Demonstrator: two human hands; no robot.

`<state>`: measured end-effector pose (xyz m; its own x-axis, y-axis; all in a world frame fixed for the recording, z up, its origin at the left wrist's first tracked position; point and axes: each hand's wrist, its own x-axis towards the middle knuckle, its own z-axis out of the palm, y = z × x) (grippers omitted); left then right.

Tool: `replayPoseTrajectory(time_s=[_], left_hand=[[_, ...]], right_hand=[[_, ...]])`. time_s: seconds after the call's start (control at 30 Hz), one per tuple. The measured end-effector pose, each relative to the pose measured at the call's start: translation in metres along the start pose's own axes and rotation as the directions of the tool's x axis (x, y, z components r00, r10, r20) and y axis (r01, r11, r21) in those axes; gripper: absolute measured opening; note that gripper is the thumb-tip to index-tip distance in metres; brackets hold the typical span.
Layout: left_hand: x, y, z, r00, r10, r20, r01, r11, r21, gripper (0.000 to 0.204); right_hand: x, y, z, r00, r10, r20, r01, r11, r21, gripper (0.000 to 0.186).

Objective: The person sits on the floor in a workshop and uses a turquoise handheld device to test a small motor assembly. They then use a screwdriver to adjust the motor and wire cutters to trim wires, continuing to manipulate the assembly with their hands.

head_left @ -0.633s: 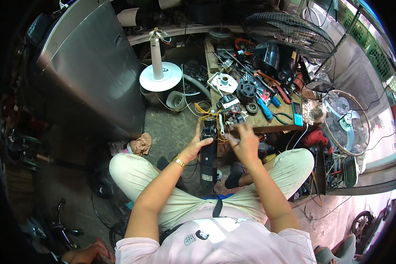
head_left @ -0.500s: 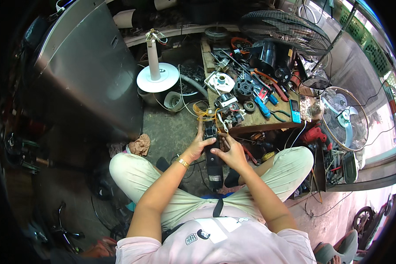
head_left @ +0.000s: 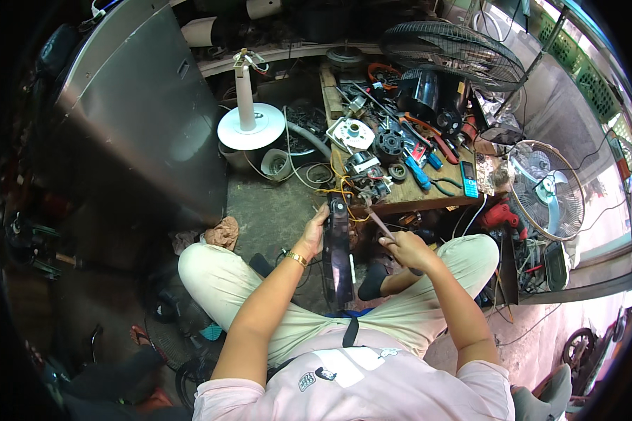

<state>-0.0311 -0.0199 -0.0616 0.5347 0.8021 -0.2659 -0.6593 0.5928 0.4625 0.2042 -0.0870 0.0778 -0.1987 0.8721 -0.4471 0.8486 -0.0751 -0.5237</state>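
My left hand grips the upper left side of an upright, long black casing between my knees. Yellow wires loop from its top toward a metal motor assembly on the bench corner. My right hand, right of the casing, is closed round a long, slim tool, which looks like a screwdriver, its far end near the bench edge and wires. A white perforated motor cover lies behind the motor assembly.
The wooden bench holds pliers, tools and a phone. White stand at back left, steel cabinet left, fans and red drill right. Another person's sandaled foot is at lower left; another leg lower right.
My right hand has left the casing, moved right and now holds the slim tool. My left hand shifted slightly left. Another person's dark-clad leg and foot have appeared at lower left.
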Motion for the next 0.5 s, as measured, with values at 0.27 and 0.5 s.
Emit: replayPoseTrajectory(time_s=[0.27,0.5], left_hand=[[0.017,-0.019,-0.028,0.966,0.191,-0.176,-0.102,0.902,0.420,0.085],[0.001,-0.010,-0.004,0.926,0.334,-0.173,-0.161,0.767,0.621,0.062]], right_hand=[[-0.019,0.037,-0.026,0.992,-0.065,0.112,0.077,0.991,-0.113,0.051],[-0.072,-0.008,-0.070,0.983,-0.127,0.134,0.077,0.940,0.332,0.052]])
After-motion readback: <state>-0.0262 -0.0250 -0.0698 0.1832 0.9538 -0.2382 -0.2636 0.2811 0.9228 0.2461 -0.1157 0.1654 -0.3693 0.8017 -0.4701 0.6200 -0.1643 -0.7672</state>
